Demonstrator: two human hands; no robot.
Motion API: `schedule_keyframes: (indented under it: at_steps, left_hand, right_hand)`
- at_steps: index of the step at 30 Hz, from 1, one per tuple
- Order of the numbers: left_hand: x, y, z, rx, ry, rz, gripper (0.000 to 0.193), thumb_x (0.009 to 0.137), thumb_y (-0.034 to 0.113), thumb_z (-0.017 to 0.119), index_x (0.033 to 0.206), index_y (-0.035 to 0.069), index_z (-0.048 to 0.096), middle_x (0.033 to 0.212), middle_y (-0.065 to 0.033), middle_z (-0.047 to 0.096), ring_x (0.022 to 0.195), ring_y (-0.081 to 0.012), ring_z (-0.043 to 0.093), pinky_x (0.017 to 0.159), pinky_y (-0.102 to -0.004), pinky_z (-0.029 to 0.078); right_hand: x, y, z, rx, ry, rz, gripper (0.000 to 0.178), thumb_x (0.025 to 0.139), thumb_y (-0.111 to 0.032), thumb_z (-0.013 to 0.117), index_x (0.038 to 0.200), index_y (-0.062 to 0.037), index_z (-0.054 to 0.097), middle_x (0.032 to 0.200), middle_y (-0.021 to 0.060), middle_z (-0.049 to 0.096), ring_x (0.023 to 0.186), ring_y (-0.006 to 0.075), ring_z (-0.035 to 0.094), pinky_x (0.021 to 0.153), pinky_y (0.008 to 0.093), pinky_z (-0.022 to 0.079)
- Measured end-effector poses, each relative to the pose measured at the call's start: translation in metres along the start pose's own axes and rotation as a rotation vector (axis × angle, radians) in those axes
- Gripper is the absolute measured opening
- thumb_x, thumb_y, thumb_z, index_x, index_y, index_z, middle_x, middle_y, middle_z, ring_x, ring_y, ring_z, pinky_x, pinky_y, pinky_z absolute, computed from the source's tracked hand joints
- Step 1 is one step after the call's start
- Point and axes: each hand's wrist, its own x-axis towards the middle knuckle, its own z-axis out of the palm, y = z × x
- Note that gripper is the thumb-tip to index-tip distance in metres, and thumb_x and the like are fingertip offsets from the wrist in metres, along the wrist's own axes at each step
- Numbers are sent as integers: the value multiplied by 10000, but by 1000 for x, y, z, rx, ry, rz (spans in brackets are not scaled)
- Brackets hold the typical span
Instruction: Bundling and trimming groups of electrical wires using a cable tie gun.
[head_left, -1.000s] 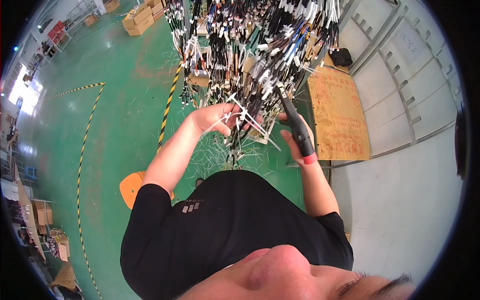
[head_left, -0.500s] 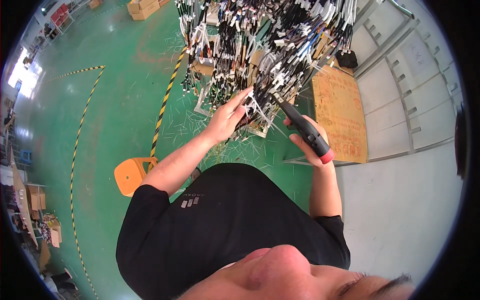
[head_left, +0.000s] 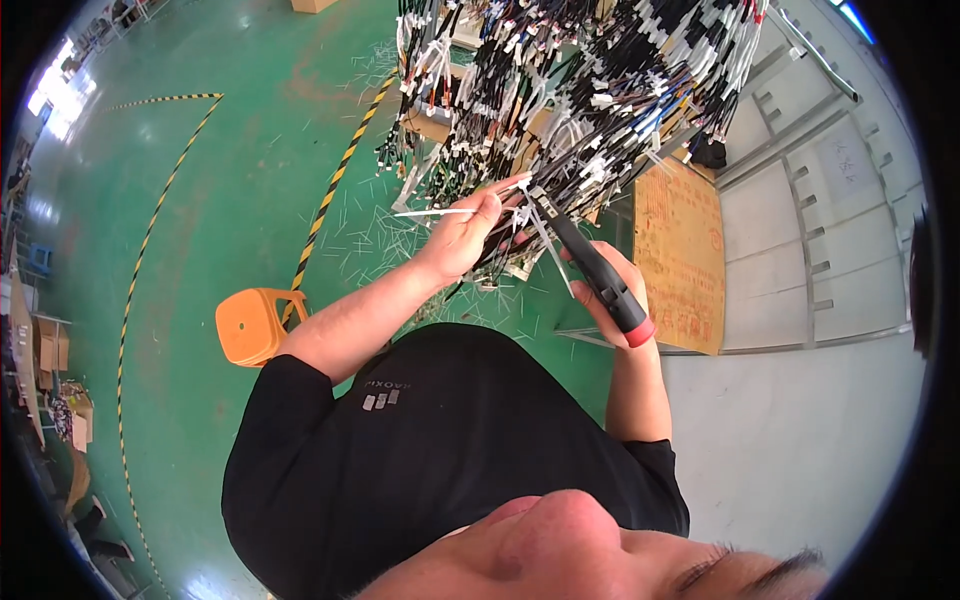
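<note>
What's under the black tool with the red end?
The right hand, holding it; parts show on both sides. The black tool covers most of the palm, so the grip itself can't be seen.

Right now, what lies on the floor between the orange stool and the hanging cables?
In the head view: black-and-yellow tape, then scattered pale strips nearer the hanging cables.

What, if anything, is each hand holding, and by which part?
The right hand holds the black tool by its rear part, near the red end. The left hand is at the cables; whether its fingers grip them cannot be told.
</note>
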Motion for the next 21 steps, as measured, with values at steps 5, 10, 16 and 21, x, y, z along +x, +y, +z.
schedule_keyframes:
  at_steps: [5, 10, 16, 21]
  left_hand:
    - [-3, 3, -4, -297, 12, -202, 619, 1167, 430, 373, 1643, 35, 346, 1485, -147, 607, 1139, -231, 679, 975, -366, 558]
    - [-2, 5, -4, -337, 29, -242, 599, 1169, 417, 371, 1642, 49, 355, 1474, -143, 611, 1199, -229, 662, 1004, -374, 551]
    - [-2, 5, 10, -230, 91, -100, 558, 1176, 380, 372, 1613, 36, 410, 1592, -113, 511, 1458, -201, 498, 1190, -366, 429]
    - [-4, 13, 16, 310, 59, 18, 528, 1185, 315, 345, 1613, 12, 407, 1603, -122, 514, 1485, -222, 472, 1225, -360, 373]
  right_hand:
    - [1, -2, 6, -30, 44, -2, 344, 892, -176, 781, 1202, -44, 709, 1021, 55, 687, 846, 168, 605, 789, 305, 488]
    - [1, -7, 0, 13, -17, 45, 348, 896, -156, 781, 1212, -33, 703, 1054, 96, 696, 921, 234, 644, 849, 338, 512]
    - [0, -8, 9, 24, 3, 12, 375, 883, -183, 784, 1218, -40, 696, 1025, 68, 693, 852, 197, 627, 788, 313, 499]
    - [-4, -10, 17, -100, 30, -17, 384, 905, -201, 774, 1247, -48, 693, 1108, 115, 703, 969, 268, 690, 883, 356, 536]
